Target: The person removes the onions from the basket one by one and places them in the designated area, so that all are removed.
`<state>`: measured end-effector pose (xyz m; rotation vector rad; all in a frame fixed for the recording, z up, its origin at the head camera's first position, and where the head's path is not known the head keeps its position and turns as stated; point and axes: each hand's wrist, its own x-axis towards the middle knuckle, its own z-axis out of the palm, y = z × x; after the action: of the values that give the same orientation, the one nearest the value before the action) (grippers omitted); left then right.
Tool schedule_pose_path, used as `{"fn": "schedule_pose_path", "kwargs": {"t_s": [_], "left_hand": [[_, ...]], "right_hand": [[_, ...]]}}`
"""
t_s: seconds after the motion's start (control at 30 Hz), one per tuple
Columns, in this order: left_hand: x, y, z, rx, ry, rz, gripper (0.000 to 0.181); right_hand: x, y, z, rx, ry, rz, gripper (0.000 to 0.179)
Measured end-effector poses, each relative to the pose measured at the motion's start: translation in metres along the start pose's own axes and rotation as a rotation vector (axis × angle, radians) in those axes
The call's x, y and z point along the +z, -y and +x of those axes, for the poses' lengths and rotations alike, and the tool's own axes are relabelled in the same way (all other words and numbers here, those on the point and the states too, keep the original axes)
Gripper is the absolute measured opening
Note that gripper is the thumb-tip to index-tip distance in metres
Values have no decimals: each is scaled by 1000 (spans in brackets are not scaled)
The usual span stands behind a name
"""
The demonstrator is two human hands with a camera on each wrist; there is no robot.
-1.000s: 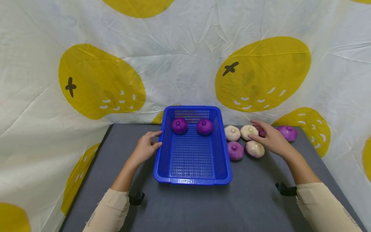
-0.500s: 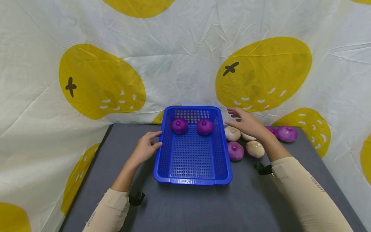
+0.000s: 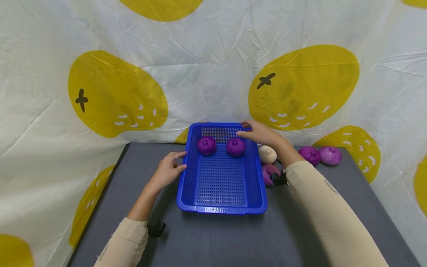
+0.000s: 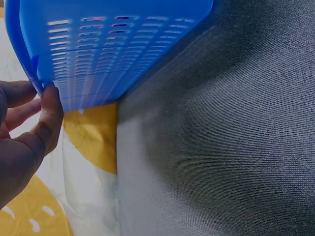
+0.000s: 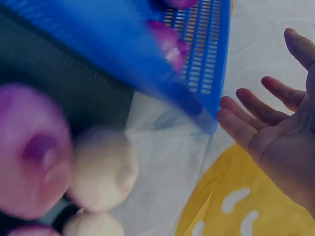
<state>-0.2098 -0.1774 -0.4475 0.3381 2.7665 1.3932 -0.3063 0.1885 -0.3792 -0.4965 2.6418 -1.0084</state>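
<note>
A blue plastic basket with slotted walls stands on the grey table. My left hand pinches its left rim between thumb and fingers, as the left wrist view shows from close by. Two dark purple onions, a left one and a right one, sit at the basket's far end. Over the back right corner hovers my right hand, its fingers spread and holding nothing; the right wrist view shows the bare palm beside the basket's corner.
Right of the basket lie a white onion and a pinkish-purple onion, with others mostly hidden under my right arm. A dark purple onion and a lighter purple one are farther right. A lemon-print cloth hangs behind.
My right hand has moved left from beside the onions, across the white ones, to the basket's back right corner. Left hand, basket and onions stay in place.
</note>
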Motion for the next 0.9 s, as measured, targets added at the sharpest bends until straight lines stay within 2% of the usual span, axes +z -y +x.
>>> {"fn": "schedule_pose_path", "kwargs": {"t_s": [0.23,0.47,0.67,0.77,0.9], "left_hand": [[1,1,-1,-9,-3,1,49],[1,0,-1,2,-5,-7,49],[0,0,1,2,-5,-4,49],[1,1,2,-1,1,-2,48],[0,2,1,-3,-7,-11,48]], "right_hand": [[21,12,23,61,32,17,70],[38,16,30,202,-34,80,68],[45,13,35,303,-23,163,69],[48,11,36,328,-16,176,69],[53,9,38,310,-22,166,62]]}}
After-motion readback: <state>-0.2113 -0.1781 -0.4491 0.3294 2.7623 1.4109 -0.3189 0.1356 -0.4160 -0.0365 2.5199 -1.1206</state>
